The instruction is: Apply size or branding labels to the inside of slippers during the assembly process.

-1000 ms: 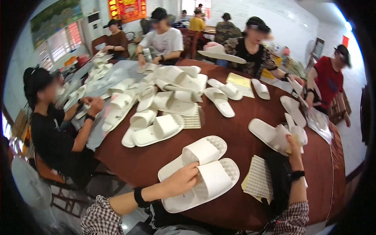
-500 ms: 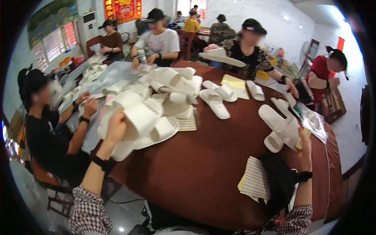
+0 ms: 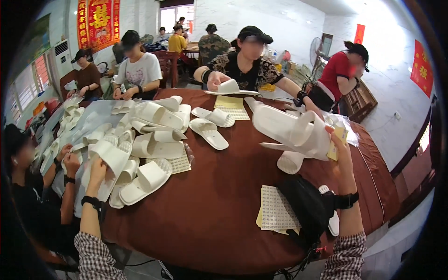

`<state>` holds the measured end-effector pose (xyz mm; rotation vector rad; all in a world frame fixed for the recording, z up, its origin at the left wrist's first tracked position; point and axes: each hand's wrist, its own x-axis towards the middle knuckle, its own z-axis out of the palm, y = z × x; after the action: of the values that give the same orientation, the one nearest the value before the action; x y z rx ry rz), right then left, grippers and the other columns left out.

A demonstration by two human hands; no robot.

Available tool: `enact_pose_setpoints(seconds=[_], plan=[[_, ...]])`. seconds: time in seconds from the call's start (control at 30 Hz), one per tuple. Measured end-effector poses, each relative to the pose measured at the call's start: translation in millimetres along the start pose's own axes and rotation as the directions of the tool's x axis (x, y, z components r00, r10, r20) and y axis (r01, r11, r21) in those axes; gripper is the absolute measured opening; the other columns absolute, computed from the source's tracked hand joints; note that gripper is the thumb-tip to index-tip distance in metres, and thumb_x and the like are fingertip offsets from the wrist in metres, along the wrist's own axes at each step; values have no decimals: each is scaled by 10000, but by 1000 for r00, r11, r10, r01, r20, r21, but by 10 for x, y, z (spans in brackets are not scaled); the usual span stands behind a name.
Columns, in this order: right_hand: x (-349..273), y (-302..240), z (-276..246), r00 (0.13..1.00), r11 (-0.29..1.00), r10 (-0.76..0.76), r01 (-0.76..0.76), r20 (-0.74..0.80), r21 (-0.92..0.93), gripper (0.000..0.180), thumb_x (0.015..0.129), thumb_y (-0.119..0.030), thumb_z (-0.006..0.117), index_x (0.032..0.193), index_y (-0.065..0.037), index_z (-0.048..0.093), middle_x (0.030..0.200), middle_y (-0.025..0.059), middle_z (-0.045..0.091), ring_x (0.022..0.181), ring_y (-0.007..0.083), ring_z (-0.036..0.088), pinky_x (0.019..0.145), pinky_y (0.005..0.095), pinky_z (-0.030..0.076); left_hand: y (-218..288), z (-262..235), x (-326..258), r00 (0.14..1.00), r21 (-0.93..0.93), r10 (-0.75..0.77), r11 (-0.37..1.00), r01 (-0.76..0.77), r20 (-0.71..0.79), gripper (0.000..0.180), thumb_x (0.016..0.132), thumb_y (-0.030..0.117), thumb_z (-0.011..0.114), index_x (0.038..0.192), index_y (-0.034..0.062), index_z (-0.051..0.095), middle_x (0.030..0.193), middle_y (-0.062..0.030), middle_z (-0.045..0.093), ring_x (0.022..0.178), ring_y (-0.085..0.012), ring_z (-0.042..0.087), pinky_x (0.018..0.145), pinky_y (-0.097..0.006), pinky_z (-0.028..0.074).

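Note:
My left hand reaches to the left side of the round dark-red table and rests on a white slipper at the edge of a heap of white slippers. My right hand is raised on the right and holds up a pair of white slippers with a small yellow slip against them. Both wrists wear dark bands, and the sleeves are checked.
A black bag and a yellow sheet of small stickers lie near me on the table. Several people sit around it handling slippers; one person is close on my left, another opposite. More sticker sheets lie further away.
My left hand has carried a pair of slippers from in front of me to the pile at left and set it down. My right hand has lifted another pair from the right side.

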<state>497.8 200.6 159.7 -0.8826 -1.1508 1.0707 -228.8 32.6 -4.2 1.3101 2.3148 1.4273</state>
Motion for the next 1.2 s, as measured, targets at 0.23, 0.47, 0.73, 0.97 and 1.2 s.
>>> enact_pose_setpoints(seconds=[0.23,0.47,0.73,0.97,1.2], plan=[[-197,-437,419,995,997,3,-12,102,83,351,992,-227,624,1278,-26,645,1193,51,651,1023,120,639,862,264,529,-594,-211,6,982,135,58,987,-83,182,364,805,10,479,1143,-85,574,1162,-200,598,1110,-360,569,983,-354,433],[-701,-596,960,912,933,-59,-94,407,347,359,997,-226,592,1282,-11,632,1153,63,660,926,124,677,745,278,589,-401,-385,-235,986,214,-16,977,-20,165,415,906,72,491,1297,-64,526,1314,-179,552,1188,-320,543,1028,-369,411],[-1105,230,1108,818,948,258,-316,514,27,307,996,-267,614,1197,-39,652,1088,42,654,990,103,623,897,279,485,-177,-333,-552,976,400,219,896,-195,-16,448,918,47,551,1353,-19,466,1496,-204,407,1437,-365,341,1183,-420,264],[-1463,1105,814,656,856,450,-125,605,-501,264,990,-268,591,1153,-72,659,1035,69,658,1000,187,620,885,340,482,1295,216,-1387,906,211,307,903,-374,292,409,855,37,595,1263,18,571,1467,-205,441,1409,-381,373,1172,-444,271],[-1464,1198,706,662,877,435,-156,611,-454,265,992,-282,588,1154,-83,657,1095,85,645,1036,199,611,900,346,475,1820,718,-1796,617,-81,296,933,-352,729,591,858,113,695,1408,36,493,1515,-264,363,1427,-411,335,1178,-446,280]])
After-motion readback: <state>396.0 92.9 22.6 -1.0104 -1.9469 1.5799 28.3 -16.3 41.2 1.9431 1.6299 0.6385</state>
